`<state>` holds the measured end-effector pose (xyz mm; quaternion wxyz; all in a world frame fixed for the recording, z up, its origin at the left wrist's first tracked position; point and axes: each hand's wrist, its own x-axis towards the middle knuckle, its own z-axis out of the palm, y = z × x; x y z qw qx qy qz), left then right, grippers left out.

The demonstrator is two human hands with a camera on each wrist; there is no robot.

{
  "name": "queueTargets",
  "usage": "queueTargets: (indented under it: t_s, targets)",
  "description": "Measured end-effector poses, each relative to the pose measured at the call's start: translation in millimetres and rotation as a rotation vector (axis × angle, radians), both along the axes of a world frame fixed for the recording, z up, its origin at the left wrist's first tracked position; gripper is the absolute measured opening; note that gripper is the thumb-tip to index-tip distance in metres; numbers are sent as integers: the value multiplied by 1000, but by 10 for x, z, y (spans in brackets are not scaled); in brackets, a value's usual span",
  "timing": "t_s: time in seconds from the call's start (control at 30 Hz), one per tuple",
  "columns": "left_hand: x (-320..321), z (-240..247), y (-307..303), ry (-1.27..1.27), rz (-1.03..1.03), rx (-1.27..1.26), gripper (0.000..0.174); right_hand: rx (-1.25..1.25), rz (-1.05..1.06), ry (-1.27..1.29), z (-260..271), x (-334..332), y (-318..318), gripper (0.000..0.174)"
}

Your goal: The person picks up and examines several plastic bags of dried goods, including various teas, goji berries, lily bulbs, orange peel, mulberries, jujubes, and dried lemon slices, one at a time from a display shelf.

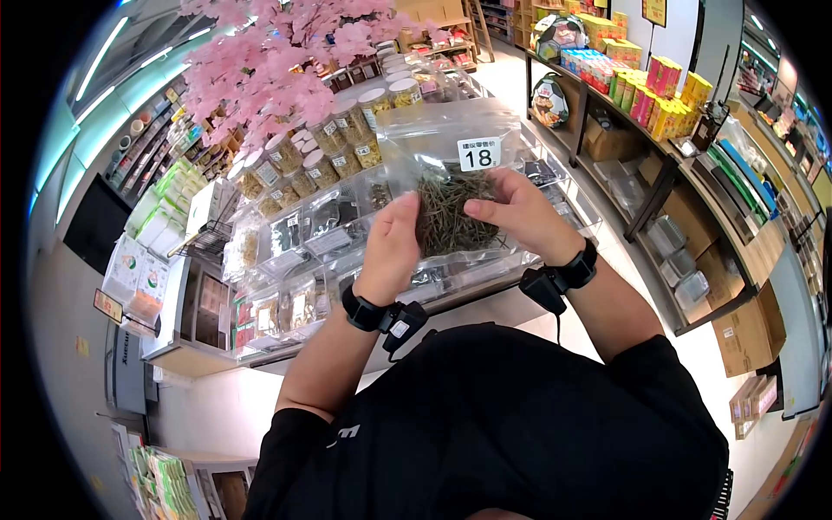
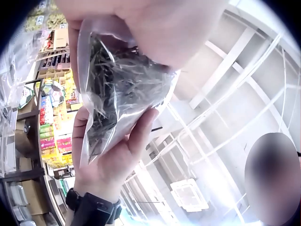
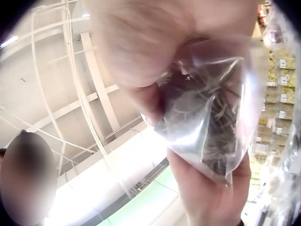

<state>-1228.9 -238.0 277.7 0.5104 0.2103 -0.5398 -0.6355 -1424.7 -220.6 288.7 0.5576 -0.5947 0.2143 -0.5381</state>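
Note:
A clear zip bag [image 1: 458, 212] of dark, needle-like dried leaves is held up between both hands, its empty top part folded away and a white label reading 18 near the upper right. My left hand [image 1: 392, 247] grips its left edge, thumb on the near face. On the right side my right hand [image 1: 536, 218] pinches it, thumb across the front. In the left wrist view the bag [image 2: 117, 89] hangs between the left hand [image 2: 160, 28] and the right hand [image 2: 110, 165]. The right wrist view shows the bag [image 3: 207, 113] from below, fingers around both sides.
Behind the bag stands a display counter with lidded jars [image 1: 321, 169] and clear bins [image 1: 299, 234] of packets. Pink blossoms [image 1: 260, 65] hang at the upper left. A shelf with yellow and red packages [image 1: 663, 104] runs along the right, cardboard boxes [image 1: 750, 334] below.

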Motion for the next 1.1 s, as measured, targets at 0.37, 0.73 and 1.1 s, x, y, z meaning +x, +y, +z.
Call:
queueTargets:
  t_s: [0.37, 0.73, 1.1]
  targets:
    - [-43, 269, 392, 451, -72, 346, 55, -13, -15, 5, -24, 78, 6, 47]
    - [230, 65, 36, -184, 122, -132, 55, -83, -159, 136, -64, 149, -35, 43]
    - [53, -128, -144, -63, -17, -606, 140, -1305, -976, 779, -95, 269, -9, 35]
